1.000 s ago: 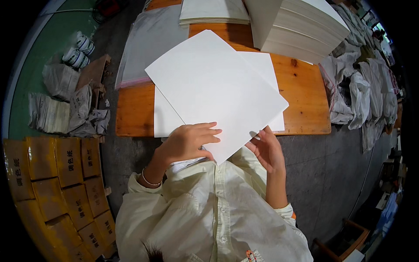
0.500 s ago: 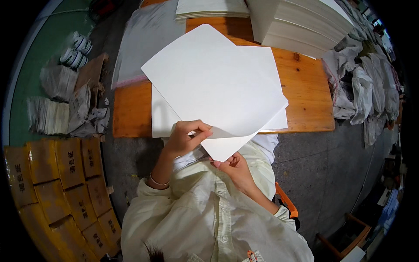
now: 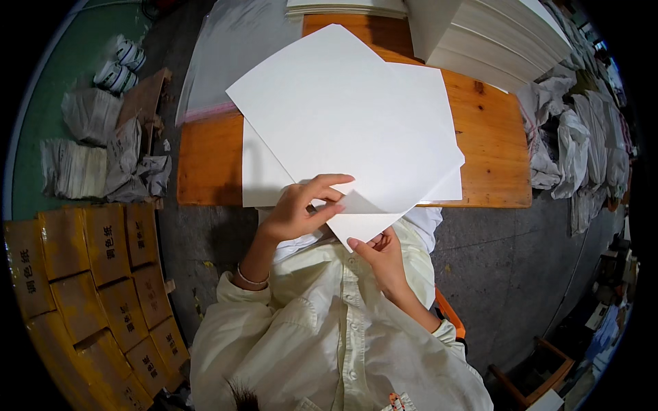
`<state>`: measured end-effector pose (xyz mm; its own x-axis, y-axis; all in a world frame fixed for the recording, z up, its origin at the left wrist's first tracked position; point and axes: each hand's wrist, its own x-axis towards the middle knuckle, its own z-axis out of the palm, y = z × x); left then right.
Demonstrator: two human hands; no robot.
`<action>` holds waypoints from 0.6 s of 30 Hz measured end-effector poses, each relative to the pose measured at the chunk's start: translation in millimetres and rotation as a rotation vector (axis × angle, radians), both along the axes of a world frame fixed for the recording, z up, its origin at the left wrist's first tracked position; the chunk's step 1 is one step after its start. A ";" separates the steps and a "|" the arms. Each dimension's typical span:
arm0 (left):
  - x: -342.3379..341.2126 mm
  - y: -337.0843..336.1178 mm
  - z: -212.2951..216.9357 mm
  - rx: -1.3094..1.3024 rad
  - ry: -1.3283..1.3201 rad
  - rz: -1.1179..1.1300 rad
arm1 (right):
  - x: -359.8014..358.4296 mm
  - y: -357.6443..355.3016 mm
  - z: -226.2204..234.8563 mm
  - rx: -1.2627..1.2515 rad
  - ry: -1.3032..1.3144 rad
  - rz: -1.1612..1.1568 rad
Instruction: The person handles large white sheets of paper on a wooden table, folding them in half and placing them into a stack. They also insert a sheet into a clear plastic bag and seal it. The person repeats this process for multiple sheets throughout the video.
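White rectangular paper sheets (image 3: pixel 336 116) point a corner bodyward — the right hand (image 3: pixel 385 264) nearest, fingers pinching its tip; left hand (image 3: pixel 291 214) at the upturned edge, grip unclear.

- A loose shirt (image 3: pixel 288 349) in pale cream with a faint greenish tint is covering the torso, filling the lower middle of the frame and creasing softly.
- A placket (image 3: pixel 350 322) is running down its front, with small, round, pale buttons (image 3: pixel 352 375) lining it.
- The left sleeve (image 3: pixel 240 293) is ending just short of the bracelet; the right sleeve (image 3: pixel 447 333) is ending on the forearm.
- A thin, light bracelet (image 3: pixel 251 277) is circling the left wrist.
- The left hand (image 3: pixel 298 212) and right hand (image 3: pixel 386 264) are showing bare.
- A small orange-and-dark patterned piece (image 3: pixel 395 401) is showing on the shirt at the lower edge.
- White cloth (image 3: pixel 425 225) is peeking out beside the hem.
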<state>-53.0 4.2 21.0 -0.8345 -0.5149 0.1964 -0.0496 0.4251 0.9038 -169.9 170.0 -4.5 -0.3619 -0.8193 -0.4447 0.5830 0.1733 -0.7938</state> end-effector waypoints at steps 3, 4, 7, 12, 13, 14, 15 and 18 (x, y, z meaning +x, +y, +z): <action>2.0 1.2 2.5 0.130 -0.038 0.032 | -0.4 -2.0 -0.9 -0.026 0.009 -0.013; 2.2 1.3 2.5 0.129 -0.030 0.014 | -0.3 -2.3 -1.9 -0.025 0.015 -0.010; 1.0 -0.2 4.7 0.014 0.016 -0.033 | 0.3 -3.3 -6.3 -0.039 0.019 -0.012; -4.6 -9.1 5.9 -0.318 0.034 -0.127 | -1.8 -4.7 -7.6 -0.045 0.026 0.004; -3.9 -10.2 0.5 -0.278 0.047 -0.105 | -1.3 -6.2 -3.2 -0.046 0.036 0.003; -2.9 -11.1 -7.5 -0.239 0.060 -0.084 | -1.1 -6.7 -0.8 -0.048 0.046 0.002; -3.4 -11.0 -9.6 -0.199 0.073 -0.065 | -1.1 -5.9 -1.2 -0.053 0.045 -0.003; -5.2 -5.0 -7.2 -0.172 0.036 0.004 | -1.8 -2.8 0.2 -0.051 0.040 -0.017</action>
<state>-58.1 -0.7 13.8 -0.8233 -0.4744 0.3116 -0.0207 0.5737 0.8188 -171.7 167.2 -4.3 -0.3929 -0.8343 -0.3868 0.5528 0.1219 -0.8243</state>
